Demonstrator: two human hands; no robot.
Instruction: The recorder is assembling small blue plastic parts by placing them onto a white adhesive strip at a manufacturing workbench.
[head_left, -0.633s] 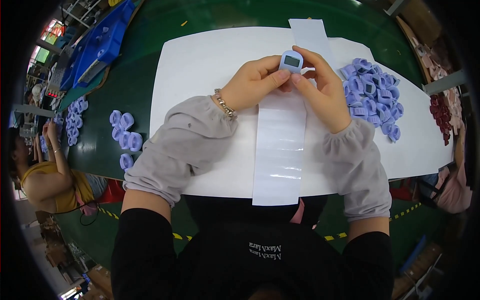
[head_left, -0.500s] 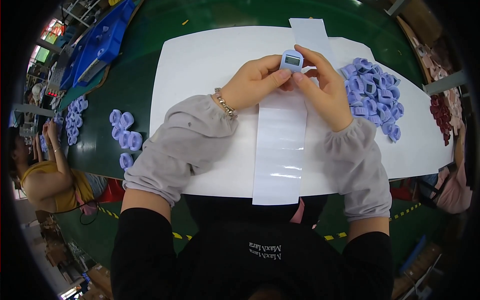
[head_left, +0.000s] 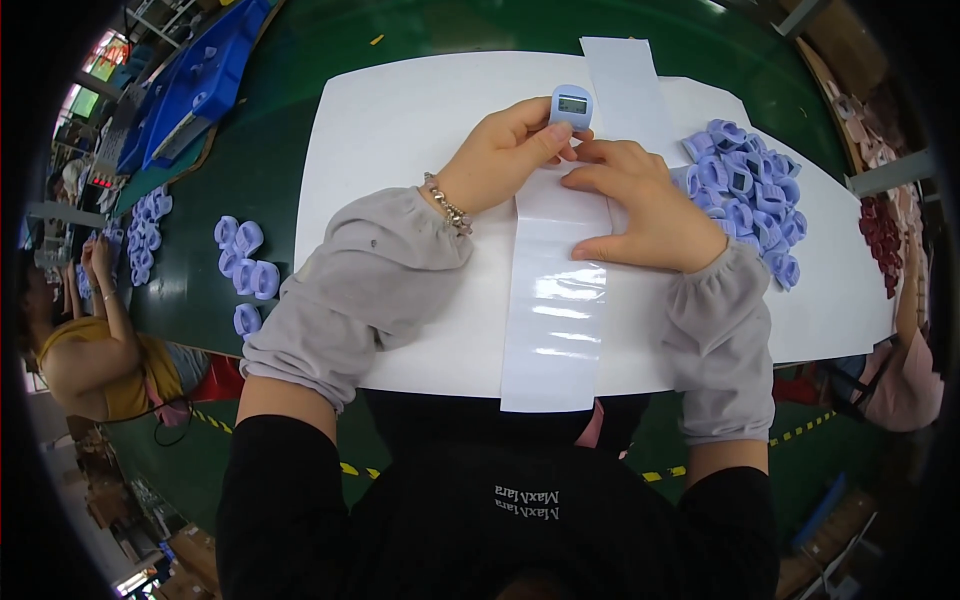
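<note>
In my left hand (head_left: 510, 155), pinched between thumb and fingers, is a pale lavender digital watch (head_left: 572, 106) with a small grey display facing up. My right hand (head_left: 650, 200) has let go of it and lies just to the right and nearer, palm down, thumb and fingers apart over a long white strip (head_left: 553, 345) of glossy film labels. The upper part of that strip is partly hidden by the hands. Right of my right hand is a heap of similar lavender watches (head_left: 765, 195), a few with displays showing.
A white sheet (head_left: 420, 335) covers the green table (head_left: 190, 285). Several lavender watches (head_left: 245, 258) stand left of it. A white paper strip (head_left: 628, 85) lies at the back. Blue bins (head_left: 200, 85) are far left; a co-worker (head_left: 90, 360) sits left. Dark red pieces (head_left: 880, 240) lie far right.
My right hand has left the watch and moved down toward me, spreading over the film strip. My left hand keeps the watch, shifted slightly left and away from me.
</note>
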